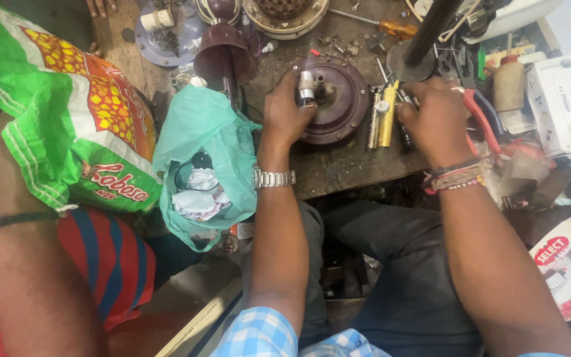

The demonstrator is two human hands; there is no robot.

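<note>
My left hand (284, 114) grips a small silver cylindrical part (306, 88) at the hub of a round dark-maroon fan motor housing (343, 99) lying on the grimy workbench (338, 165). A steel watch sits on that wrist. My right hand (437, 119) rests to the right of the housing, fingers curled around a small dark tool whose tip is hidden. Beside it lie a yellow-handled tool (388, 114) and a metal one (374, 119). Beaded bands circle my right wrist.
A teal plastic bag (207, 142) with paper scraps hangs off the bench's left edge. A green and orange sack (77, 109) rests on another person's arm at left. Red-handled pliers (484, 119), a white box (560, 102), a black pole (427, 30) and more motor parts crowd the bench.
</note>
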